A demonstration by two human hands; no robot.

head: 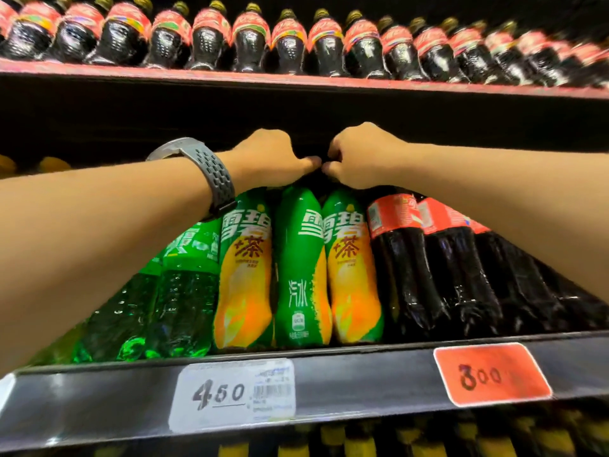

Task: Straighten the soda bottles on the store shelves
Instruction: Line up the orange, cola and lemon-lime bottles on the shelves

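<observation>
Three green and yellow soda bottles [301,268] stand side by side at the middle shelf's front. The middle one shows the side of its label, turned away from the others. My left hand [268,159] and my right hand [357,156] reach over their tops, fingers curled down behind the bottle necks, thumbs almost touching. The caps and what the fingers hold are hidden. Clear green bottles [178,291] stand to the left, dark cola bottles [438,268] with red labels to the right.
The upper shelf [296,79] carries a long row of cola bottles [250,41] with red labels. The middle shelf's front rail [362,380] bears a white price tag [232,394] and a red price tag [491,374]. Yellow-capped bottles [362,443] show below.
</observation>
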